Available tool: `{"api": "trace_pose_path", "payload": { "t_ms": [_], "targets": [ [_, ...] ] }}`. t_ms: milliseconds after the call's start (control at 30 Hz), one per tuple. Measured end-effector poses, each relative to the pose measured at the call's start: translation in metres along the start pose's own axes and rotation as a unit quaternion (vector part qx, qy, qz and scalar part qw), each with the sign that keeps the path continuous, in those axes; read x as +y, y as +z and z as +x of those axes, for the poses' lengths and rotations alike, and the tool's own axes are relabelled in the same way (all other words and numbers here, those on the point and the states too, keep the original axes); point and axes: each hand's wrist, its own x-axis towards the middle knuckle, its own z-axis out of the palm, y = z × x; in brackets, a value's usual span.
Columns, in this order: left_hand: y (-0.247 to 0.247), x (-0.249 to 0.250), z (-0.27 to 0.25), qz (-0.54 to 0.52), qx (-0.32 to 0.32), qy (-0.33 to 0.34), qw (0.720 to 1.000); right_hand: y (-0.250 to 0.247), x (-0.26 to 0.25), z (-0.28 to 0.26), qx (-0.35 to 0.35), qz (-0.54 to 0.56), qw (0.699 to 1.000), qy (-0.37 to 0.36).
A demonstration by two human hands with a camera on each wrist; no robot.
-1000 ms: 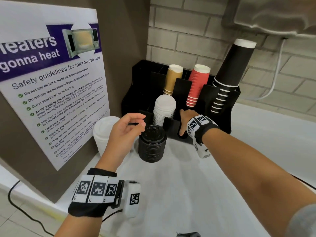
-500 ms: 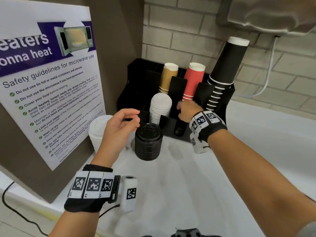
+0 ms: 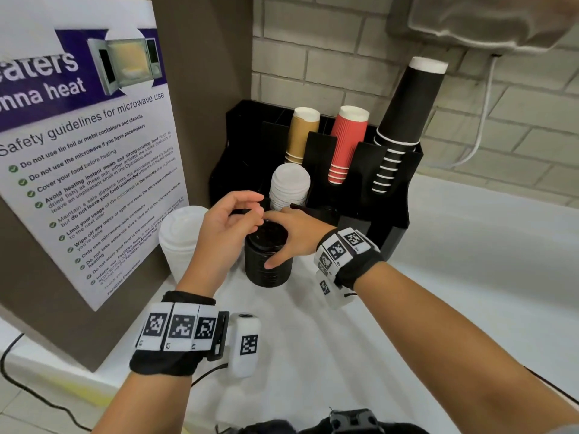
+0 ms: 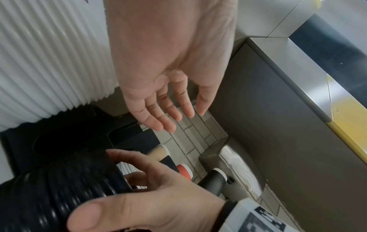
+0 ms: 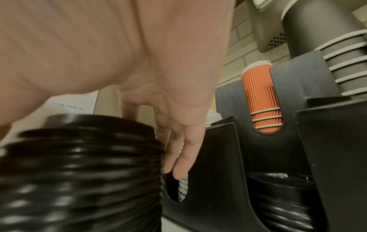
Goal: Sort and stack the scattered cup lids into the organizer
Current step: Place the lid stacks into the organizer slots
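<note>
My right hand (image 3: 294, 236) has come back from the organizer (image 3: 388, 195) and now wraps the stack of black lids (image 3: 266, 261) — thumb on its near side, fingers down the far side. My left hand (image 3: 225, 223) hovers just above the stack, fingers loosely spread, holding nothing. The stack stands on the white counter (image 3: 470, 277), just in front of the organizer, where some black lids (image 5: 282, 202) already sit in a front slot beside the white lids (image 3: 289, 186). I judge the lift comes next — another white stack (image 3: 181, 239) waits at the left.
</note>
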Motion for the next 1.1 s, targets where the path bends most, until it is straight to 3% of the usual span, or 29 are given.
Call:
{"api": "trace_pose_path", "payload": {
  "t_ms": [233, 333, 433, 600, 667, 800, 1100],
  "targets": [
    [0.001, 0.002, 0.002, -0.001, 0.012, 0.004, 1.000, -0.002, -0.003, -0.001, 0.039, 0.040, 0.998, 0.008],
    [0.002, 0.002, 0.004, 0.012, 0.051, 0.032, 0.998, -0.015, -0.007, -0.007, 0.100, 0.089, 0.991, -0.004],
    [0.005, 0.002, 0.005, 0.021, 0.073, 0.059, 0.995, -0.034, -0.012, -0.018, 0.175, 0.215, 0.961, -0.013],
    [0.016, 0.005, 0.002, -0.014, -0.025, -0.017, 0.999, -0.048, -0.025, -0.033, 0.182, 0.403, 0.895, -0.049],
    [0.019, 0.007, 0.000, -0.023, -0.057, -0.008, 0.998, -0.048, -0.029, -0.036, 0.163, 0.430, 0.886, -0.056],
    [0.020, 0.007, -0.001, -0.044, -0.075, 0.000, 0.996, -0.044, -0.035, -0.043, 0.129, 0.414, 0.899, -0.065],
    [0.014, -0.003, -0.001, -0.039, -0.091, -0.010, 0.995, -0.048, -0.038, -0.066, 0.133, 0.382, 0.914, -0.032]
  ]
}}
